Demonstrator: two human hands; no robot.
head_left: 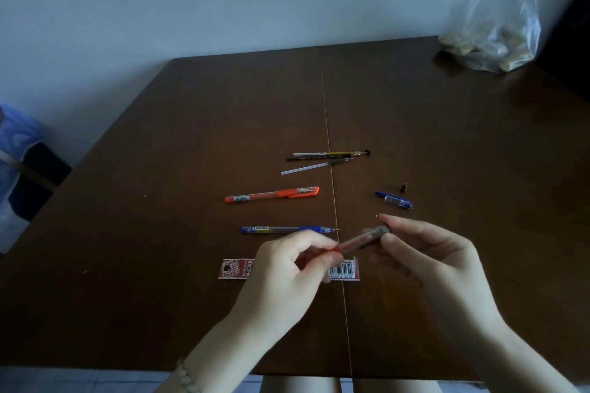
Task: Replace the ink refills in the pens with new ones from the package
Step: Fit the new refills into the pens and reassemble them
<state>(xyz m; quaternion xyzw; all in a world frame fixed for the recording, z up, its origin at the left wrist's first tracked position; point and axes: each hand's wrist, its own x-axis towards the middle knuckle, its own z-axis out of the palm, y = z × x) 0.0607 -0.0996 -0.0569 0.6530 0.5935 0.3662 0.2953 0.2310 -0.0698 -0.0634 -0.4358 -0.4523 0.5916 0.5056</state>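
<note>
Both hands hold a clear red-tinted pen barrel (360,239) above the table. My left hand (287,268) pinches its lower end; my right hand (427,252) grips its upper, darker end. Under the hands lies the red refill package (236,269), partly hidden. An uncapped blue pen (287,229) lies just beyond my left hand. An orange capped pen (271,195) lies farther back. Three loose refills (322,159) lie at the middle. A blue pen cap (394,200) and a small dark tip piece (404,187) lie to the right.
The brown wooden table (159,201) has a seam running down its middle. A clear plastic bag (495,35) with contents sits at the back right corner. A blue cloth on a dark seat (19,150) stands off the left edge. A wall is behind.
</note>
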